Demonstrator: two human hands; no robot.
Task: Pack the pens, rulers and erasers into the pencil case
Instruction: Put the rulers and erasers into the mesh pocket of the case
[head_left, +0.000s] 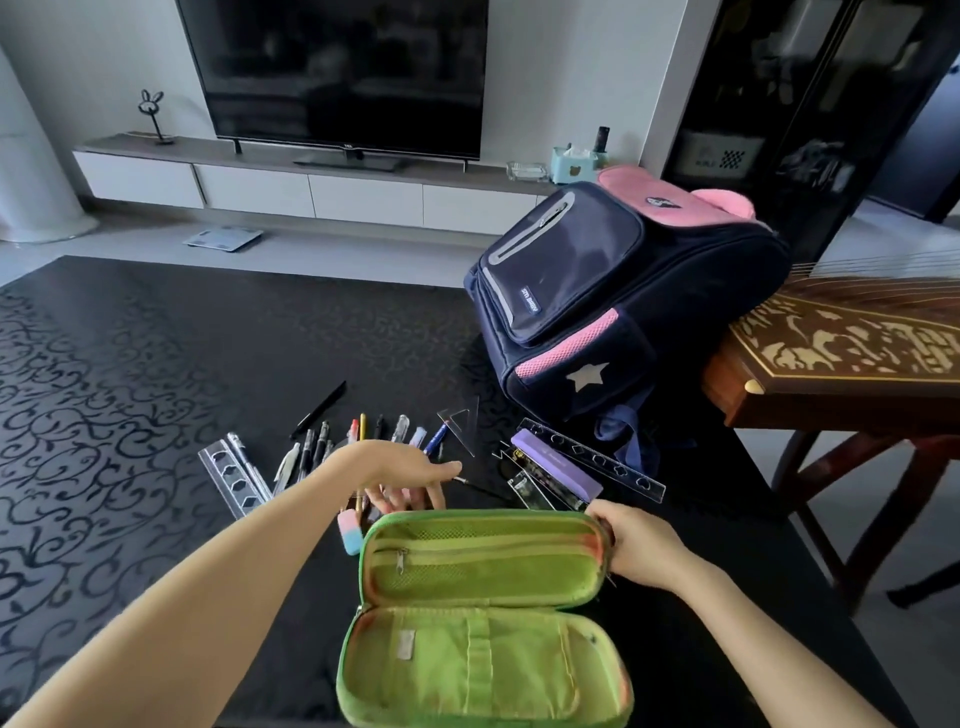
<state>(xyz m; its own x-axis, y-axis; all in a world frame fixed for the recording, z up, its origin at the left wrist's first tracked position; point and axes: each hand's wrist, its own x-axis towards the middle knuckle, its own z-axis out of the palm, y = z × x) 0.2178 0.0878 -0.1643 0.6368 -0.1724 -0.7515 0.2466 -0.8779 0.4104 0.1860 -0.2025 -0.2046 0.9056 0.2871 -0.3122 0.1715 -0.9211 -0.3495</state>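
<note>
A green pencil case lies unzipped and spread flat near the table's front edge, with nothing loose inside. My right hand grips its upper right corner. My left hand hovers palm down over a row of pens, fingers spread and holding nothing. A pink and blue eraser lies just left of the case. A clear stencil ruler sits at the far left, a clear triangle ruler behind the pens, a long clear ruler and a purple eraser to the right.
A navy and pink backpack stands at the back right of the black patterned table. A wooden inlaid instrument on a stand borders the table's right side. One black pen lies apart behind the row.
</note>
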